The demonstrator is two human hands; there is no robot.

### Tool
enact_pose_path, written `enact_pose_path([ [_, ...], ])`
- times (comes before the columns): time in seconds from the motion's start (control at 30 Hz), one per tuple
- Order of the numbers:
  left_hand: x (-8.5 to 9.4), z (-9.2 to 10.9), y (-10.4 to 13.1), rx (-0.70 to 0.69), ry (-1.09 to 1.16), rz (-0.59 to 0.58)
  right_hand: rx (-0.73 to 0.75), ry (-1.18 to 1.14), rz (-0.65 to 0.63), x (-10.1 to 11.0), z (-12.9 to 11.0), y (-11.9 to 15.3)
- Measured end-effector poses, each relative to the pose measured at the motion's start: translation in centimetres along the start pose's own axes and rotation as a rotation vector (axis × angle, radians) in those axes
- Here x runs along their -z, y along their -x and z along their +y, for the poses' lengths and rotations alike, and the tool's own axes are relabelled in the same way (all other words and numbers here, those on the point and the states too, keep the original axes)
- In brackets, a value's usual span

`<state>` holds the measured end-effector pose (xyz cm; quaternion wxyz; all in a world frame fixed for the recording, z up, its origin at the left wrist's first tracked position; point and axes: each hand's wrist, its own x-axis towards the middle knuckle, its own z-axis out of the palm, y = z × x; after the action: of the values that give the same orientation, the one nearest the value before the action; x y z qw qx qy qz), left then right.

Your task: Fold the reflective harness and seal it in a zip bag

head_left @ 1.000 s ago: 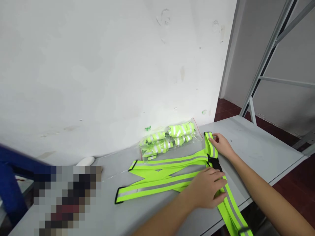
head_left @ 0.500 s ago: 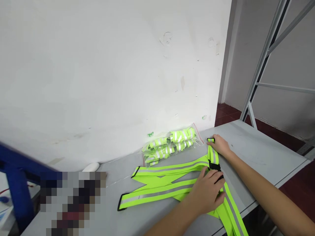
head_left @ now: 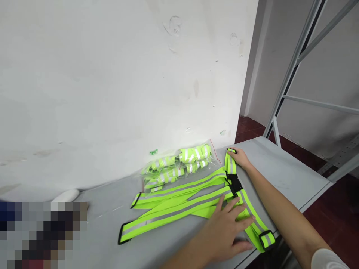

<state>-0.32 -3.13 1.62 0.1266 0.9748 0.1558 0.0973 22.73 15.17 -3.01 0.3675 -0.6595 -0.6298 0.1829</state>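
Note:
A neon-yellow reflective harness (head_left: 168,215) of elastic straps with grey stripes lies across the table, crossed in the middle. Black slide buckles sit at its strap ends, and a black buckle (head_left: 235,184) joins the straps at the right. My right hand (head_left: 240,158) is closed on the far strap end, beside its small black slider (head_left: 231,150). Over the nearer straps my left hand (head_left: 227,229) is spread open, fingertips on or just above the webbing; contact is hard to judge. Near the table's front edge lies another strap end with a black slider (head_left: 267,240).
Behind the harness, clear zip bags with rolled neon straps (head_left: 195,157) lie against the white wall (head_left: 126,74). A white rounded object (head_left: 66,195) is at the left, next to a blurred-out patch. The grey table (head_left: 283,168) ends at the right near a metal rack (head_left: 291,74).
My left hand has come off the black buckle, moved nearer and opened. The near strap end with its slider now shows at the table edge. The view has shifted right.

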Motion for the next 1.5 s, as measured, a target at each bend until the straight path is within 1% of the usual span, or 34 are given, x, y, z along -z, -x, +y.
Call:
enact_pose_path([
  [0.1,-0.5,-0.2,-0.2,0.02,-0.001,0.024,0.03,-0.09,-0.025,1.0,-0.7,0.4],
  [0.2,-1.0,0.0,-0.4,0.038,0.038,0.058,0.088,-0.132,-0.047,2.6,-2.7,1.7],
  [0.3,-1.3,0.2,-0.5,0.064,0.054,0.095,0.167,-0.124,-0.065,4.8,-5.1,4.6],
  [0.4,-1.6,0.2,-0.6,0.123,0.007,0.137,0.249,-0.081,-0.144,6.6,-6.6,8.7],
  [0.47,-1.8,0.1,-0.7,0.179,-0.02,0.167,0.359,0.031,-0.23,7.0,-6.8,11.5],
  [0.53,-2.0,0.0,-0.8,0.222,-0.027,0.191,0.411,0.12,-0.293,7.1,-6.4,13.7],
  [0.63,-2.2,0.0,-1.0,0.25,-0.002,0.232,0.444,0.215,-0.344,7.1,-5.5,15.5],
  [0.7,-1.9,-0.1,-1.1,0.274,0.037,0.276,0.454,0.287,-0.354,7.2,-5.1,16.0],
  [0.77,-1.2,-0.6,-1.2,0.309,0.071,0.326,0.448,0.355,-0.341,7.1,-4.8,16.2],
  [0.83,-0.2,-1.5,-0.9,0.362,0.073,0.369,0.447,0.4,-0.298,7.0,-4.5,16.2],
  [0.9,0.9,-2.8,-0.2,0.443,0.03,0.36,0.47,0.428,-0.257,6.7,-4.2,16.2],
  [0.97,1.7,-4.2,1.3,0.52,-0.042,0.271,0.504,0.457,-0.254,6.5,-3.8,16.1],
  [1.07,2.2,-5.9,4.7,0.59,-0.127,0.076,0.525,0.497,-0.291,6.5,-3.2,15.6],
  [1.13,2.2,-6.3,7.1,0.622,-0.15,0.02,0.523,0.519,-0.309,6.5,-2.8,15.1],
  [1.2,2.1,-6.0,8.9,0.645,-0.175,0.034,0.514,0.548,-0.309,6.3,-2.7,14.6],
  [1.27,2.1,-5.1,10.1,0.67,-0.208,0.071,0.507,0.585,-0.31,6.2,-2.9,14.1],
  [1.4,1.9,-3.2,11.5,0.742,-0.237,0.099,0.513,0.682,-0.343,6.0,-4.4,13.8],
  [1.5,1.9,-2.5,12.3,0.788,-0.244,0.088,0.55,0.734,-0.328,5.7,-5.6,14.7],
])
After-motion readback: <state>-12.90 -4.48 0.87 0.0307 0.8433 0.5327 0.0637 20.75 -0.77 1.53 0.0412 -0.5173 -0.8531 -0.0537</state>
